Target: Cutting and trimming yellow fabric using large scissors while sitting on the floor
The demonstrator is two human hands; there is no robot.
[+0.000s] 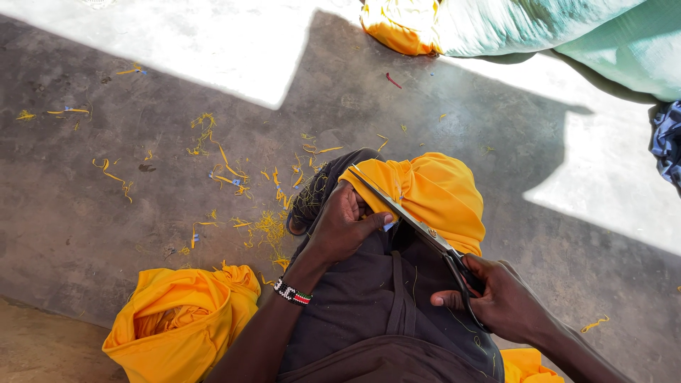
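— Yellow cloth everywhere in the head view. Which piece is being worked on?

— The yellow garment (433,195) bunched over the person's knee, on top of the dark skirt (369,305). The left hand (340,227) has its fingers (355,206) clenched on the near edge of that cloth, pinching a fold of it.

— And the other hand?

— The right hand (496,298) is lower right, fingers through the handles of the scissors (418,223). The blades point up and left, with the tip lying against the garment just beside the left hand. They look nearly closed.

— Anything on the wrist?

— A beaded bracelet (293,292) on the left one.

— What lies round about?

— A second heap of yellow fabric (177,319) on the concrete floor (106,227) at lower left, and yellow thread scraps (234,177) strewn across the floor beyond the knee. At the top, a pale green sack (539,25) with more yellow cloth beside it.
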